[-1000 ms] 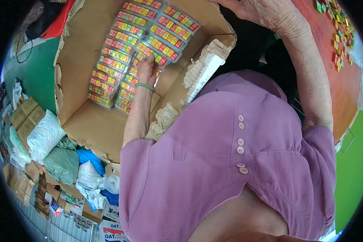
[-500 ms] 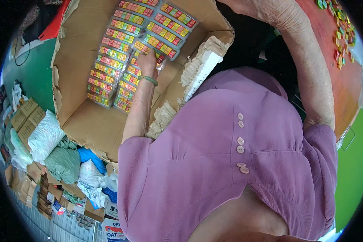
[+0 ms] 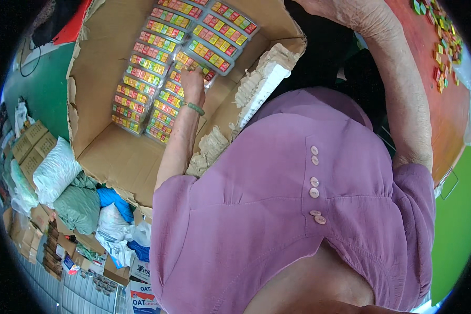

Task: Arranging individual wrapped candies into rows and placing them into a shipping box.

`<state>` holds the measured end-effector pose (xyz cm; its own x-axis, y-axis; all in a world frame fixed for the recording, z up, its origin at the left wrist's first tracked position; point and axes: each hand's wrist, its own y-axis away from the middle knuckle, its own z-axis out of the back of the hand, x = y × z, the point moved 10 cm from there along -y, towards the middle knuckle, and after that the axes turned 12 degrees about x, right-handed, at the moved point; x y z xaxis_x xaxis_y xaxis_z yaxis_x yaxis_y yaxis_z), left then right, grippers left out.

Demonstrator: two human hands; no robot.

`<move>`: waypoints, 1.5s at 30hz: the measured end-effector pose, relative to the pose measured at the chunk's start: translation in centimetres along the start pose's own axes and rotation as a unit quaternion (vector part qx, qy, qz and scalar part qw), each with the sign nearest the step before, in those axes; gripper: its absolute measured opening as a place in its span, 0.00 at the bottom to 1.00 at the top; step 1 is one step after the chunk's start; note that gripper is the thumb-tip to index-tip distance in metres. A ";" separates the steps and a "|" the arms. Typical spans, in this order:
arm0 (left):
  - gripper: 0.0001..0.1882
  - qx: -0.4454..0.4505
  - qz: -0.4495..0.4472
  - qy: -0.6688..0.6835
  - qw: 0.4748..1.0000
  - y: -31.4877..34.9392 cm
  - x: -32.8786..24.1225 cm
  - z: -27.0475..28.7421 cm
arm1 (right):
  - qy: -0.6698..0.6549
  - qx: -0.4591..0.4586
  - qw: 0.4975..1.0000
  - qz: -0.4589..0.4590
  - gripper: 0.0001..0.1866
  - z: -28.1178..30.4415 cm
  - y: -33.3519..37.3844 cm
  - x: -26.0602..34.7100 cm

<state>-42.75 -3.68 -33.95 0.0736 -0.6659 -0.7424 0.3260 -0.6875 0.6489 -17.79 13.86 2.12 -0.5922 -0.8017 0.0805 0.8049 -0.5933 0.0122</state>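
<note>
In the large cardboard box, my left hand (image 3: 192,83) wears a green bead bracelet (image 3: 192,108) on its wrist. Its fingers are bent around the near edge of a clear plastic pack of small red, yellow and green boxes (image 3: 209,76). Similar packs (image 3: 141,76) stand in overlapping columns around it. My right hand (image 3: 324,4) is cut off by the top edge beyond the box's right corner, so its fingers are hidden.
The cardboard box (image 3: 97,78) has torn, ragged flaps (image 3: 259,78) on its near side. Loose small coloured pieces (image 3: 439,55) lie on a red table (image 3: 416,47) at right. Stuffed sacks (image 3: 57,170) and cartons (image 3: 34,141) are piled on the left.
The view has shifted slightly. My left hand stays at the same pack, with its fingers a little more bent. The right arm has barely moved.
</note>
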 end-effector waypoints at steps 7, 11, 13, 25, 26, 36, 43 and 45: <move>0.19 -0.036 -0.027 -0.185 0.982 0.9 -2.9 -0.6 | 0.003 0.006 1.000 -0.019 0.13 -0.2 0.1 -0.1; 0.28 -0.018 0.011 -0.225 0.974 -1.4 -0.9 0.1 | 0.001 0.000 1.000 -0.007 0.13 -0.1 -0.5 -0.6; 0.28 -0.014 0.001 -0.210 0.978 -3.0 0.9 0.7 | -0.063 0.020 0.998 -0.005 0.12 -1.6 -0.8 -1.2; 0.32 -0.026 -0.027 -0.269 0.962 -5.5 5.6 1.2 | -0.019 -0.031 0.999 0.001 0.13 -0.8 1.2 -0.4; 0.33 -0.018 -0.004 -0.246 0.969 -4.8 4.6 -0.7 | -0.025 -0.026 0.999 -0.006 0.13 -1.3 1.8 -1.2; 0.14 0.070 -0.001 -0.162 0.984 -2.9 -3.9 -5.9 | -0.031 0.022 0.998 -0.040 0.17 -3.2 0.7 -5.3; 0.23 -0.036 0.006 -0.042 0.998 1.4 -4.0 -0.3 | 0.034 -0.037 0.999 0.021 0.12 -0.2 0.0 -0.4; 0.24 -0.048 0.043 0.027 0.998 0.1 -1.0 1.3 | 0.025 -0.045 0.998 0.027 0.12 0.2 0.1 0.2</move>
<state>-44.02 -3.46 -32.93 0.1549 -0.7028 -0.6944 0.4054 -0.5957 0.6933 -17.84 13.62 2.38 -0.5505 -0.8343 0.0296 0.8306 -0.5510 -0.0807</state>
